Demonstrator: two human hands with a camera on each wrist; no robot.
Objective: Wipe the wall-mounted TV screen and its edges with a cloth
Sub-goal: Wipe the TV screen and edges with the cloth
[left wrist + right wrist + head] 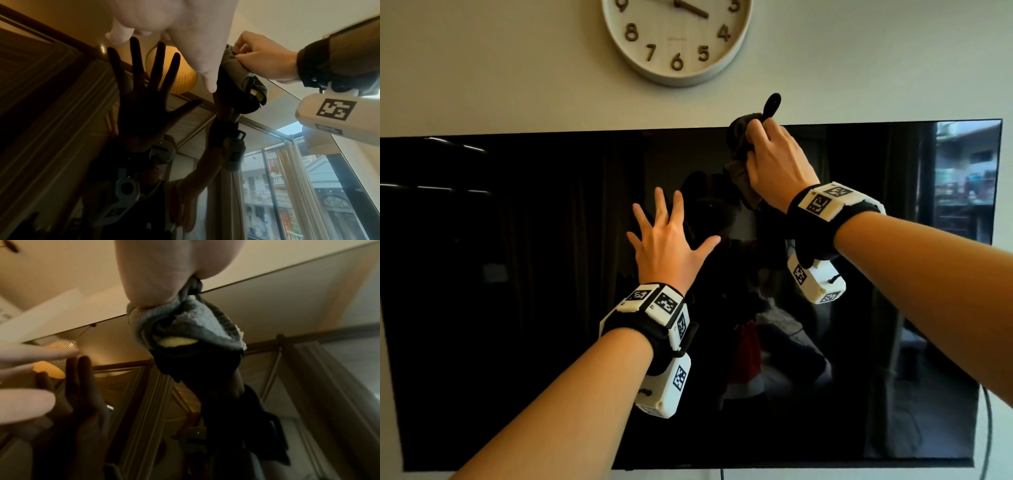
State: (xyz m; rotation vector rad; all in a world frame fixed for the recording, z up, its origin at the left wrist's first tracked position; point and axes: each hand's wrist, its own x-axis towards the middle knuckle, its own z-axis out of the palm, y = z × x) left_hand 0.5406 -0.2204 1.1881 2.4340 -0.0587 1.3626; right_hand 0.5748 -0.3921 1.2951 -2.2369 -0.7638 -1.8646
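Observation:
The black wall-mounted TV screen (517, 274) fills most of the head view. My right hand (774, 157) grips a bunched grey cloth (739, 150) against the screen's top edge, right of centre. The cloth (238, 71) shows in the left wrist view in the right hand (265, 55), and in the right wrist view it hangs as a grey wad (185, 327) below the palm. My left hand (671, 240) lies flat on the glass with fingers spread, lower and to the left of the cloth. Its dark reflection (144, 91) appears in the screen.
A round white wall clock (678, 37) hangs above the TV. A small black object (772, 104) sticks up on the wall just above the cloth. A cable (988, 428) runs down beside the TV's lower right corner. The screen mirrors a window (962, 178).

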